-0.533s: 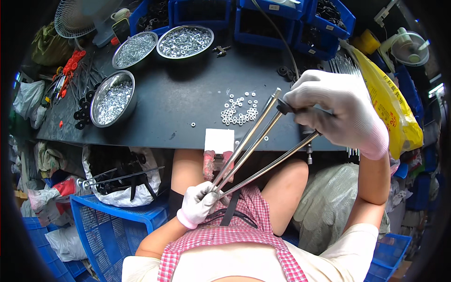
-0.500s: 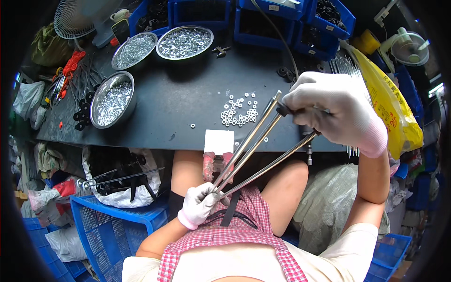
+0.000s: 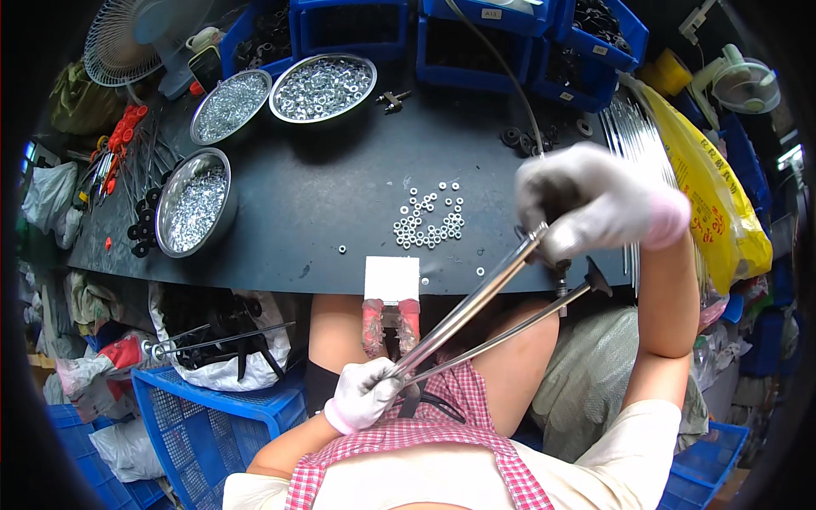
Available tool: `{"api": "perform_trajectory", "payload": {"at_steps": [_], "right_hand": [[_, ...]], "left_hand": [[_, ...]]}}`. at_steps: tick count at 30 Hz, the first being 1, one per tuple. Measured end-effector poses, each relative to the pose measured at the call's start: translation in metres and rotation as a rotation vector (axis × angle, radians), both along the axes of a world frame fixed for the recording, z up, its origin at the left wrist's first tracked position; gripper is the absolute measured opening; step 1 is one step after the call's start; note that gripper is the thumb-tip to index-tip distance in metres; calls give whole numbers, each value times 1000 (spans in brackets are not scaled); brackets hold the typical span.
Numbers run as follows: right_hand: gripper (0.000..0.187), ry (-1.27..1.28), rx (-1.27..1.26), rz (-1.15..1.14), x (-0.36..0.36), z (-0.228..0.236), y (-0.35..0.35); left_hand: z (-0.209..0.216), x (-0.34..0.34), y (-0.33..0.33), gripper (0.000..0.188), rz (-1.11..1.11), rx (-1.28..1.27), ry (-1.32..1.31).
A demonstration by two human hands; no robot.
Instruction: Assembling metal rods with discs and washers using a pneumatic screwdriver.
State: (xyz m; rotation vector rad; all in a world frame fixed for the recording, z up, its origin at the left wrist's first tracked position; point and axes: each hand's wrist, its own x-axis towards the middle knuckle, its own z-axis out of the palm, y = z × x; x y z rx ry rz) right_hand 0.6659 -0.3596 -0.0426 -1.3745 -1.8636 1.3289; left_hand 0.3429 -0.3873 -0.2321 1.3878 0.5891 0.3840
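My left hand (image 3: pixel 364 396), in a white glove, is closed around the lower ends of several thin metal rods (image 3: pixel 476 304) above my lap. The rods slant up to the right over the table's front edge. One rod stands apart from the others and carries a black disc (image 3: pixel 598 278) near its end. My gloved right hand (image 3: pixel 595 204), slightly blurred, is closed at the upper ends of the other rods, with a rod tip between thumb and fingers. Dark patches show inside its curled fingers. Small ring-shaped metal nuts (image 3: pixel 433 228) lie loose on the table.
Three metal bowls (image 3: pixel 323 89) of small hardware stand at the left back. Blue bins (image 3: pixel 472 55) line the rear. A white block (image 3: pixel 392 280) sits at the front edge above a pink-red clamp (image 3: pixel 372 327). More rods (image 3: pixel 633 144) lie by a yellow bag (image 3: pixel 710 183) at right.
My right hand has moved down a little, with its fingers now at the rod tips. The rods have drawn together, and the disc-ended rod has become visible beyond my hand. My left hand keeps its grip.
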Motion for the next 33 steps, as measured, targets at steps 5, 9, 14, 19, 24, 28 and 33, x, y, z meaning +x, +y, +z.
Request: {"api": "perform_trajectory", "payload": {"at_steps": [5,9,14,19,24,28,33], "right_hand": [[25,-456,465,-934,148,-60,19],[42,-749,311,-835,196,-158,32],[46,-781,301,-974,192,-188,33],[41,-958,344,-1020,171,-171,30],[36,-785,428,-912,227,-218,2],[38,-1094,235,-1048,194,-198,1],[41,-905,48,-1046,182,-179,-8]], "left_hand": [[15,-3,2,41,92,-154,-155],[13,-5,4,43,110,-205,-162],[16,-9,8,39,100,-180,-97],[22,-12,5,48,121,-171,-83],[66,-17,30,51,181,-24,-128],[100,-40,57,50,174,138,-49],[53,-43,46,49,6,164,130]]}}
